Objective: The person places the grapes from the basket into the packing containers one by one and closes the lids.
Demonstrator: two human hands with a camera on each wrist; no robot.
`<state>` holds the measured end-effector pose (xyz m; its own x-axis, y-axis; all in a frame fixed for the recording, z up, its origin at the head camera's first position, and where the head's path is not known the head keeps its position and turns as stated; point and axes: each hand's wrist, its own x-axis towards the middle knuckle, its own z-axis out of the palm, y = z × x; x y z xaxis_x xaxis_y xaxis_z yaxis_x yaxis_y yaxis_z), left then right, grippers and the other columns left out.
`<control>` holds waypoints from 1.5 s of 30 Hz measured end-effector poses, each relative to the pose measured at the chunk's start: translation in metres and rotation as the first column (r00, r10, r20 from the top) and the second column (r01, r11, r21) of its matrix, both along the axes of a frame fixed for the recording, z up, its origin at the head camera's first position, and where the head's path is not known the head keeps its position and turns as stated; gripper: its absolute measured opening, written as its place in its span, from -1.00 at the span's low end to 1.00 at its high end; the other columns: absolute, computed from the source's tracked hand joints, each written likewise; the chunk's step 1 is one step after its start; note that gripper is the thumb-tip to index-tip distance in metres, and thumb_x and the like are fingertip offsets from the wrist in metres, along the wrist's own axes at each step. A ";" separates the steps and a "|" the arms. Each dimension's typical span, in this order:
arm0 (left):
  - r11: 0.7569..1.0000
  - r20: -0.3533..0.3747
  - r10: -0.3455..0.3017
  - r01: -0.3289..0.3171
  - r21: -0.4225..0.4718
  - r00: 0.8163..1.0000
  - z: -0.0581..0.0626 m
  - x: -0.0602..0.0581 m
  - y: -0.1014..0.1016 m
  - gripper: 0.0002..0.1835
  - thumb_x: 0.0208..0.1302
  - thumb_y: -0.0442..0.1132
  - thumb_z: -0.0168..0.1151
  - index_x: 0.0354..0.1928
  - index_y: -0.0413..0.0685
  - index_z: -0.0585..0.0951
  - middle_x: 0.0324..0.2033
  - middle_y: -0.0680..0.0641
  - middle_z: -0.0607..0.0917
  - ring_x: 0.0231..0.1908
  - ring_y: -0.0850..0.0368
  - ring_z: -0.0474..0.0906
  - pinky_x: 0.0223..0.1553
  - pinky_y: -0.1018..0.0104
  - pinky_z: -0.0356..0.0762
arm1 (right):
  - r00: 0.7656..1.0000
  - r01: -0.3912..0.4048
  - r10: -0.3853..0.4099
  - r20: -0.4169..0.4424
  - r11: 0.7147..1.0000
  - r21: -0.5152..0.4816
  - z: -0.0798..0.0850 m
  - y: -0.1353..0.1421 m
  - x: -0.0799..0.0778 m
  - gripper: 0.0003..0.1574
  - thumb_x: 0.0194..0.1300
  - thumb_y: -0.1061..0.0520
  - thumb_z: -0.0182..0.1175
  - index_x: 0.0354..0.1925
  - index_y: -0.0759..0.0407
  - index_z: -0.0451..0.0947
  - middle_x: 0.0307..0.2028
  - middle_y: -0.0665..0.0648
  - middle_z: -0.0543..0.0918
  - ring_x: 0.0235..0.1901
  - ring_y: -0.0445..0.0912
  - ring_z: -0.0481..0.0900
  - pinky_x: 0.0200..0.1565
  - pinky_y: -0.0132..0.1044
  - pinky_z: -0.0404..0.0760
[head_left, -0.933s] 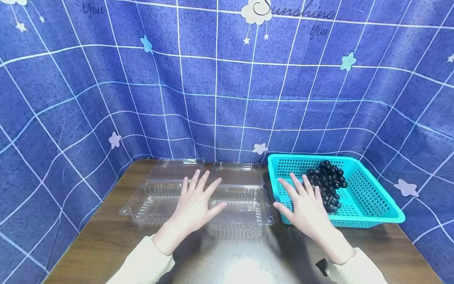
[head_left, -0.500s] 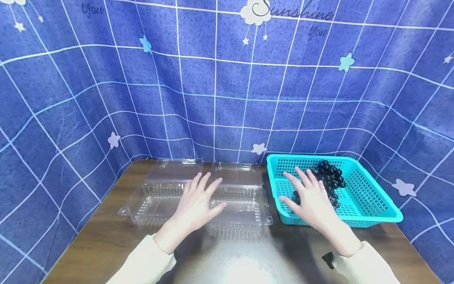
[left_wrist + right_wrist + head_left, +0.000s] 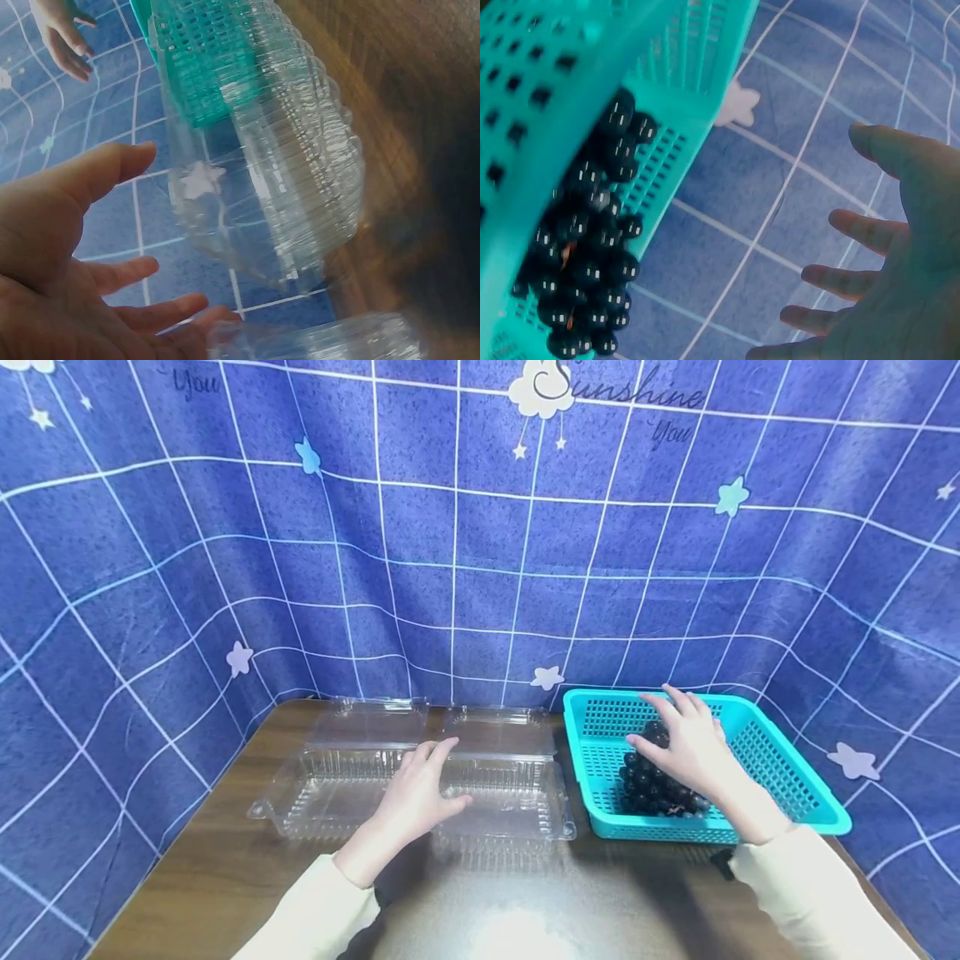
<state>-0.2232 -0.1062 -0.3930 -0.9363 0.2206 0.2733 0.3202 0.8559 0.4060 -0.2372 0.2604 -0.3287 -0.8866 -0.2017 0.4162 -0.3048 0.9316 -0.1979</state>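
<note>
Dark, round grapes (image 3: pixel 651 781) lie in a bunch inside the turquoise plastic basket (image 3: pixel 798 768) at the right of the head view. Over that basket hovers my right hand (image 3: pixel 693 745), fingers spread and nothing held; the right wrist view shows the palm (image 3: pixel 900 277) apart from the grapes (image 3: pixel 585 247). My left hand (image 3: pixel 416 793) hangs above two clear plastic clamshell boxes (image 3: pixel 517 793), between the left and right one. Its fingers are loosely extended and hold nothing. In the left wrist view the thumb and fingers (image 3: pixel 112 169) are apart from the ribbed clear box (image 3: pixel 300 150).
The raised clear lids (image 3: pixel 375 722) of the boxes stand at the back, near the blue checked curtain (image 3: pixel 487 568). Brown wooden table (image 3: pixel 217 877) runs along the front. The basket stands just right of the boxes.
My right hand has moved right and farther back over the basket, uncovering the near part of the grapes. My left hand stays over the boxes, its fingers drawn a little closer together.
</note>
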 end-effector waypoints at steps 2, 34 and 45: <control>0.998 0.063 0.011 -0.014 0.054 0.998 -0.002 -0.002 -0.001 -0.03 -0.13 0.07 0.47 0.37 0.02 0.25 0.21 -0.26 0.40 0.15 -0.24 0.35 0.06 -0.19 0.50 | 1.000 0.002 -0.002 0.006 1.000 -0.010 0.002 0.006 -0.005 -0.16 0.14 -0.19 0.27 0.28 0.14 0.30 0.30 0.46 0.20 0.23 0.51 0.09 0.01 0.59 0.16; 0.929 0.445 -0.005 -0.160 0.333 0.895 -0.023 -0.011 -0.019 -0.13 0.17 -0.05 0.25 0.34 -0.47 0.11 0.10 -0.37 0.51 0.08 -0.27 0.47 0.11 -0.12 0.48 | 0.896 0.129 -0.107 0.431 0.991 -0.023 -0.017 0.066 -0.044 0.24 0.09 -0.40 0.21 0.41 0.28 -0.06 0.28 0.70 -0.08 0.16 0.64 -0.03 0.05 0.56 0.16; 0.730 0.506 -0.164 -0.241 0.639 0.847 -0.030 -0.003 -0.027 -0.35 0.17 -0.42 0.12 0.28 -0.52 0.18 0.15 -0.46 0.40 0.04 -0.28 0.49 -0.24 0.18 0.70 | 0.883 0.090 -0.097 0.460 0.995 0.037 -0.027 0.069 -0.047 0.25 0.01 -0.36 0.29 0.39 0.24 -0.02 0.28 0.69 -0.16 0.12 0.68 -0.06 -0.02 0.52 0.20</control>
<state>-0.2266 -0.1336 -0.4233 -0.9755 0.1333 -0.1749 -0.1278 0.3036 0.9442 -0.2846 0.3294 -0.3559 -0.9927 -0.1115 -0.0462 -0.0942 0.9550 -0.2813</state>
